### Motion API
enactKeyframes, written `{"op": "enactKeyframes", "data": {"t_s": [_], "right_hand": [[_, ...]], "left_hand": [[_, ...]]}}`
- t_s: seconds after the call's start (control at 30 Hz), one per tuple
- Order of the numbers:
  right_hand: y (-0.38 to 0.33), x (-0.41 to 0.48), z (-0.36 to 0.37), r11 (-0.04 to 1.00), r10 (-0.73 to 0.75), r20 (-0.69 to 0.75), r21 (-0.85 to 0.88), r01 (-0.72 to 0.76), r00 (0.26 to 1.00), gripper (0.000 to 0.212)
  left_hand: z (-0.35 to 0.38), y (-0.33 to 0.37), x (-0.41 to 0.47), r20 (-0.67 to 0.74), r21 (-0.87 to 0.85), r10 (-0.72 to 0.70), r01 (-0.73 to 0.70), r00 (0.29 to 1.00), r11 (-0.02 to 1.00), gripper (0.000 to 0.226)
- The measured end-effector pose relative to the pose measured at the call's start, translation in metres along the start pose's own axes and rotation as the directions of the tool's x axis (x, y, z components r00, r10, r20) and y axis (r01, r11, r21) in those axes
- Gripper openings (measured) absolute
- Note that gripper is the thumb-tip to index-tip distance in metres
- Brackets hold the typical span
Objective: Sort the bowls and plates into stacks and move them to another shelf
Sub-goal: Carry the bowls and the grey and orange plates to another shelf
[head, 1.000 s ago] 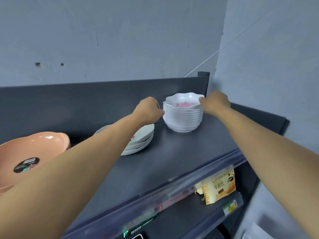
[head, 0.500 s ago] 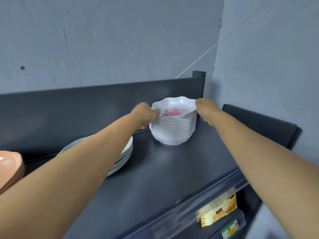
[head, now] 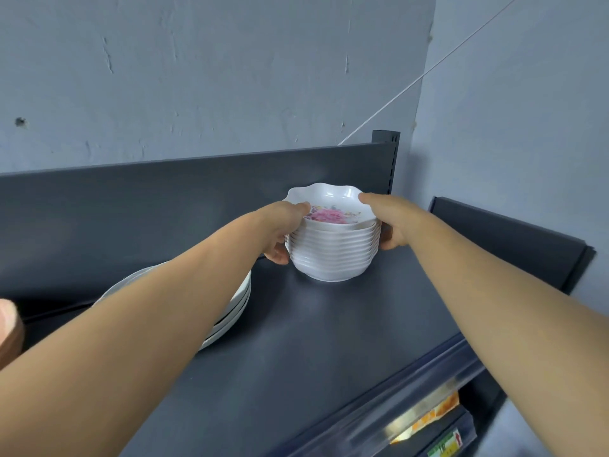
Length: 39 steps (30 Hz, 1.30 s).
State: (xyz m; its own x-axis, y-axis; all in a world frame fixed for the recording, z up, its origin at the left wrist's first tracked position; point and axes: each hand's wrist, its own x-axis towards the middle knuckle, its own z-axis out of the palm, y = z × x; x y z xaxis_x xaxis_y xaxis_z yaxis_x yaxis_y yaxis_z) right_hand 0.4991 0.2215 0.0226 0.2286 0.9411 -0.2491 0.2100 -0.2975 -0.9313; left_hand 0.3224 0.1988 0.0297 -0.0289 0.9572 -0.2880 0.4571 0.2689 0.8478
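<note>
One stack of white bowls (head: 333, 255) with wavy rims stands toward the back right corner of the dark grey shelf (head: 329, 351), close to the back edge. The top bowl (head: 333, 197) shows a pink flower print inside. Its base is down at the shelf surface; whether it rests there or is just clear of it cannot be told.

Both hands grip the stack from opposite sides. The left hand (head: 281, 225) has its thumb laid over the top bowl's left rim and its fingers curled round the lower bowls on that side. The right hand (head: 390, 222) touches the top bowl's right rim with one digit, and its other fingers wrap round the right flank of the stack.

Left of the bowls, along the back edge, lies a stack of white plates (head: 239, 301), mostly hidden under the left forearm. At the far left edge a peach-coloured bowl (head: 8, 328) shows only as a sliver.

Behind the shelf rises a dark back panel (head: 148, 206), ending in a slotted upright post (head: 385, 141) at the back right corner. A thin wire (head: 428, 74) runs up from there across the grey wall. Along the front edge runs a clear price rail (head: 412, 387); below it an orange packet (head: 431, 418) sits on a lower level.
</note>
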Motion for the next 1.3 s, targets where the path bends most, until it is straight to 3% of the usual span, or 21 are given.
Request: {"op": "enactKeyframes", "data": {"t_s": [0.13,0.23,0.37,0.43,0.67,0.83,1.0,1.17,1.3], "right_hand": [[0.000,0.004,0.003,0.996,0.089,0.054,0.025,-0.091,0.995,0.021],[0.000,0.004,0.004,0.996,0.088,0.017,0.027,-0.088,0.996,0.025],[-0.006,-0.004,0.005,0.995,0.076,-0.029,-0.067,-0.077,0.997,0.018],[-0.011,-0.007,0.006,0.994,0.061,-0.059,-0.083,-0.066,0.996,0.013],[-0.007,-0.002,0.014,0.999,-0.013,-0.137,-0.045,0.007,0.990,0.026],[-0.012,-0.007,0.010,0.995,0.013,-0.153,-0.099,-0.029,0.988,0.017],[-0.003,-0.015,0.007,0.994,0.108,0.031,-0.018,-0.107,0.994,0.016],[0.007,-0.009,0.004,0.987,0.109,0.118,0.102,-0.121,0.987,0.015],[0.009,-0.010,0.002,0.986,0.108,0.138,0.108,-0.123,0.985,0.012]], "left_hand": [[0.003,-0.002,0.005,0.044,-0.154,-0.056,0.062,0.997,0.986,0.039],[0.003,-0.004,0.009,0.045,-0.230,-0.076,0.085,0.996,0.970,0.026],[0.002,-0.007,0.016,0.019,-0.335,-0.090,0.091,0.996,0.938,0.026],[0.003,-0.009,0.020,0.027,-0.358,-0.081,0.086,0.996,0.930,0.032],[0.004,-0.012,0.018,0.008,-0.389,-0.082,0.079,0.997,0.918,0.025],[0.001,-0.013,0.017,-0.018,-0.376,-0.087,0.074,0.996,0.924,0.024],[0.001,-0.019,0.017,0.032,-0.414,-0.151,0.150,0.988,0.898,0.056],[0.011,-0.025,0.014,0.042,-0.456,-0.132,0.137,0.990,0.879,0.048],[0.011,-0.026,0.014,0.036,-0.470,-0.108,0.112,0.993,0.875,0.056]]}}
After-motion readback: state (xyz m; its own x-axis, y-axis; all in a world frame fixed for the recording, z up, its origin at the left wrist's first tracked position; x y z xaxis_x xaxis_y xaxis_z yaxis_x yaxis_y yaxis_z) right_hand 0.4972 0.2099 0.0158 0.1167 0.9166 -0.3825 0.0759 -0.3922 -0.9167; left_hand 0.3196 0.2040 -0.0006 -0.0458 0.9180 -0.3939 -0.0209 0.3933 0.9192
